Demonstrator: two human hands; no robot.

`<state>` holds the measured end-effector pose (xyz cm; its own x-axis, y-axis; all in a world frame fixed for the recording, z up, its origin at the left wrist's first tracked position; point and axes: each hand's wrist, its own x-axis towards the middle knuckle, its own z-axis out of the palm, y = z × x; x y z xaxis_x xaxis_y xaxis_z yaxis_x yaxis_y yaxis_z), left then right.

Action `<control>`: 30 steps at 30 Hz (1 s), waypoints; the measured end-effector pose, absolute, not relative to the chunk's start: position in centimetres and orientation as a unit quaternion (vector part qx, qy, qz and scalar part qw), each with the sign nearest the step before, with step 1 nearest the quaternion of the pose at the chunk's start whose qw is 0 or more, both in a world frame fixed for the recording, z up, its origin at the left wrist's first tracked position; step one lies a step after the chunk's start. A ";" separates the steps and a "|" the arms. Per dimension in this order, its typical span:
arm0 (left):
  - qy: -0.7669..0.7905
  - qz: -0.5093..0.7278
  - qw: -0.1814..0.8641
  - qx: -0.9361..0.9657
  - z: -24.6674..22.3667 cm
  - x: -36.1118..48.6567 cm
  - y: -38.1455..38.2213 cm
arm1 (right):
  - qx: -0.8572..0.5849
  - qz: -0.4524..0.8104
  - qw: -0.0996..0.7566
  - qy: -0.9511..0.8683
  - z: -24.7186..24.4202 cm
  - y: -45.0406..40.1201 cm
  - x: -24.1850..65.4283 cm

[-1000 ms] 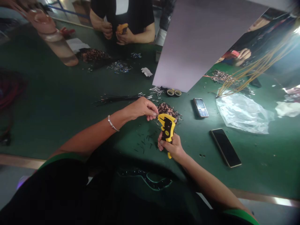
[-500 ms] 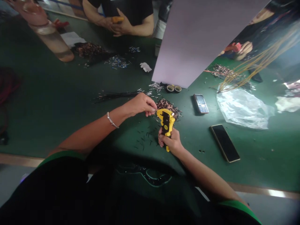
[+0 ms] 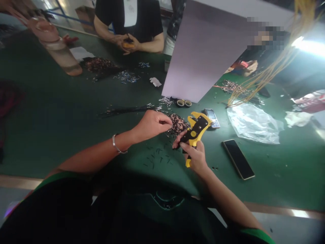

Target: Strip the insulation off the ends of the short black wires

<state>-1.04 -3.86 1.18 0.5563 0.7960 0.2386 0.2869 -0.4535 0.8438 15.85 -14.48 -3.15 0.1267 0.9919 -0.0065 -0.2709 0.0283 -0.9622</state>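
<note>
My left hand is pinched shut close to a heap of copper-tipped wire scraps, apparently on a thin wire that is barely visible. My right hand grips a yellow-and-black automatic wire stripper by its handle, with the jaws tilted up and to the right. Its head stands just past the heap and apart from my left fingers. Short dark insulation bits lie scattered on the green mat below both hands.
A bundle of black wires lies left of the heap. Further off are tape rolls, a keypad phone, a smartphone, a plastic bag and an upright grey board. Across the table, a co-worker holds a yellow tool.
The wire stripper has swung from upright to tilted right, away from my left hand. My view has shifted slightly, and the co-worker's hands have drawn closer around the tool.
</note>
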 end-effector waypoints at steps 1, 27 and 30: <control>0.335 0.323 0.378 0.800 1.3 -1.0 -4.1 | -0.455 0.522 0.601 -0.399 -2.7 -14.3 15.8; 0.287 0.328 0.333 0.836 1.2 -0.6 -5.7 | -0.437 0.469 0.622 -0.449 -2.2 -11.7 15.4; 0.307 0.342 0.328 0.825 1.2 -0.7 -5.5 | -0.422 0.479 0.628 -0.446 -2.4 -11.7 15.6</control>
<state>-0.71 -5.51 1.25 0.5779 0.7315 0.3620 0.2827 -0.5955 0.7519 15.57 -11.67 -2.35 0.1446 0.9772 0.1554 -0.2245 0.1854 -0.9567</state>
